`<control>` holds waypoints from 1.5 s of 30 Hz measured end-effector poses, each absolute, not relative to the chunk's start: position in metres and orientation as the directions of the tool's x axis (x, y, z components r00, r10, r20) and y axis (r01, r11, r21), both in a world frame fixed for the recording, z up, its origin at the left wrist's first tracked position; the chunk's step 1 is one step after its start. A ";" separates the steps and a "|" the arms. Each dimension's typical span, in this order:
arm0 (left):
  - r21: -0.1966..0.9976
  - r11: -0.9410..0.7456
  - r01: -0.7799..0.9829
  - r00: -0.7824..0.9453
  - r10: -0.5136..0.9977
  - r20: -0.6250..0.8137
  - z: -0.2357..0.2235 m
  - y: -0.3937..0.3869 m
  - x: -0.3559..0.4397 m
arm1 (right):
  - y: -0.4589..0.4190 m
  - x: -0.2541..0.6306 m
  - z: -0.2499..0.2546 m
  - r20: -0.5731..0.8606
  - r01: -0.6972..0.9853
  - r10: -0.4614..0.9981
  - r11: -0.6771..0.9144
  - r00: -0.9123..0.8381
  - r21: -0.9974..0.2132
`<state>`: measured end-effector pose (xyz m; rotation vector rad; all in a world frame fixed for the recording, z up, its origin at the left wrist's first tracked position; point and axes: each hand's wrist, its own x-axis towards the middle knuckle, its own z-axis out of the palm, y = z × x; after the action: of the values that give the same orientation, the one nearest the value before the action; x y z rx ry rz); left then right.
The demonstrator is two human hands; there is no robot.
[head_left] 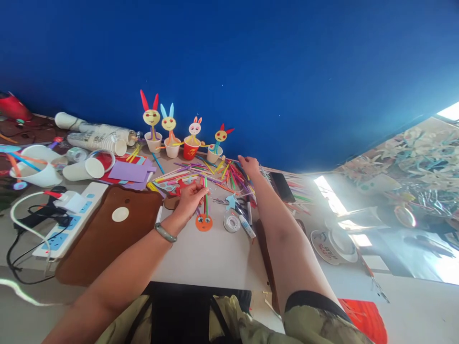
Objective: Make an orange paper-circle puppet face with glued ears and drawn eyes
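Note:
My left hand (191, 198) is closed in a pinch on thin coloured sticks (206, 206), a green one and a red one among them. Just below lies an orange paper face (204, 222) with drawn eyes; whether the sticks are fixed to it I cannot tell. Stretched out to the back of the table, my right hand (250, 165) is over the right part of a pile of coloured sticks (224, 176), fingers partly extended and nothing visible in them. A tape roll (232, 222), a glue tube (247, 226) and a light-blue paper cutout (230, 202) lie between my arms.
Several rabbit-faced figures in paper cups (172, 149) line the blue wall (229, 71). To the left are a power strip (68, 229), a brown board (118, 239), purple paper (131, 172) and stacked cups (96, 141). A phone (282, 186) lies right of my right forearm.

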<state>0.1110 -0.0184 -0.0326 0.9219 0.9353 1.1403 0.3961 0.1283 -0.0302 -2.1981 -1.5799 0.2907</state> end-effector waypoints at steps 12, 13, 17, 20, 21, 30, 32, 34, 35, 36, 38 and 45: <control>0.920 0.204 -0.334 0.189 0.971 -0.146 -0.025 -0.026 0.111 | 0.151 0.408 -0.043 0.028 0.963 0.968 -0.243 0.248 -0.120; 0.920 0.207 -0.333 0.192 0.970 -0.149 -0.024 -0.026 0.111 | 0.152 0.408 -0.043 0.034 0.965 0.969 -0.242 0.246 -0.105; 0.922 0.203 -0.330 0.191 0.971 -0.145 -0.024 -0.026 0.111 | 0.157 0.407 -0.045 0.024 0.979 0.981 -0.192 0.194 -0.064; 0.924 0.194 -0.331 0.187 0.973 -0.138 -0.025 -0.025 0.110 | 0.161 0.403 -0.044 -0.006 0.987 0.988 -0.152 0.152 -0.061; 0.924 0.193 -0.331 0.188 0.973 -0.136 -0.026 -0.024 0.110 | 0.162 0.402 -0.043 -0.015 0.987 0.989 -0.145 0.145 -0.065; 0.925 0.178 -0.336 0.182 0.976 -0.121 -0.028 -0.021 0.110 | 0.155 0.399 -0.036 0.006 0.951 0.987 -0.151 0.159 -0.268; 0.927 0.176 -0.333 0.173 0.977 -0.123 -0.029 -0.021 0.109 | 0.149 0.402 -0.036 0.054 0.919 0.981 -0.154 0.186 -0.362; 0.929 0.178 -0.326 0.169 0.977 -0.128 -0.029 -0.020 0.109 | 0.143 0.404 -0.035 0.101 0.867 0.967 -0.159 0.233 -0.473; 0.929 0.180 -0.323 0.167 0.977 -0.132 -0.030 -0.020 0.110 | 0.141 0.406 -0.034 0.119 0.830 0.958 -0.161 0.262 -0.534; 0.929 0.184 -0.321 0.164 0.977 -0.137 -0.030 -0.020 0.110 | 0.138 0.406 -0.032 0.130 0.785 0.947 -0.160 0.292 -0.599; 0.927 0.192 -0.322 0.163 0.976 -0.146 -0.031 -0.018 0.110 | 0.132 0.405 -0.026 0.131 0.668 0.930 -0.144 0.344 -0.730; 0.917 0.207 -0.340 0.177 0.972 -0.154 -0.032 -0.014 0.111 | 0.085 0.377 -0.008 0.020 0.139 0.970 -0.015 0.244 -0.990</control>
<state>0.1106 -0.0135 -0.0319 0.8774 0.9201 1.1211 0.3767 0.0851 -0.0084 -1.4153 -1.1230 0.9527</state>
